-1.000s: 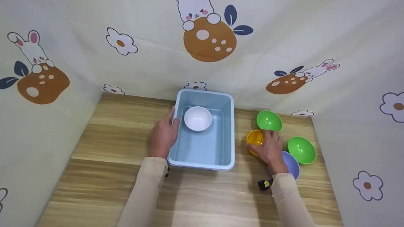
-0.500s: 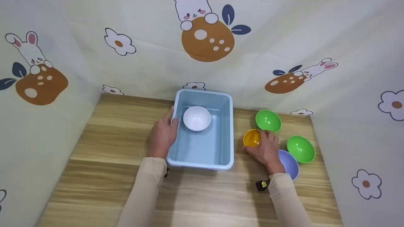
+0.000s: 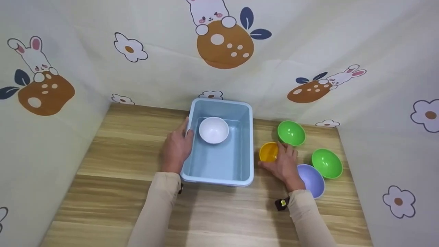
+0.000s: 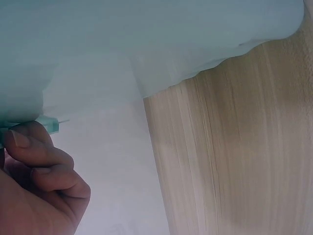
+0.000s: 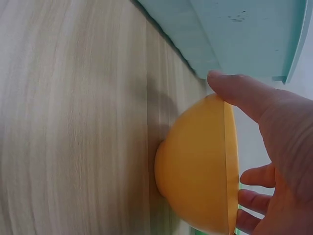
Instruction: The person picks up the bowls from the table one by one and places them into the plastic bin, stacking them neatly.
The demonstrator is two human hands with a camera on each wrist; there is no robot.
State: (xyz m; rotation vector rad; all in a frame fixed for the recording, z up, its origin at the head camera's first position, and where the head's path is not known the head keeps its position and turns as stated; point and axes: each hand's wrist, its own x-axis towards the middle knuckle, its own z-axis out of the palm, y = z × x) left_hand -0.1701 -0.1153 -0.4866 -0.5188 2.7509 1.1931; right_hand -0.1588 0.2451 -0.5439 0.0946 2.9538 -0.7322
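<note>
While the left hand [image 3: 177, 148] steadies the pale blue plastic tub [image 3: 219, 174] by its left rim, the right hand [image 3: 282, 165], fingers clamped, grips the small orange plastic bowl [image 3: 268, 152] just right of it. Judged step: transfer; next, clear the rim.

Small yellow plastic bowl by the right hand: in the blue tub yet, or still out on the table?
Out. The small yellow plastic bowl sits on the wooden table, right of the light blue plastic tub, gripped by the right hand.

- Light is bright and even, with soft shadows under the arms on the table [image 3: 120, 144].
- Head view is sharp (edges bend slightly).
- Left wrist view is hazy in its upper part.
</note>
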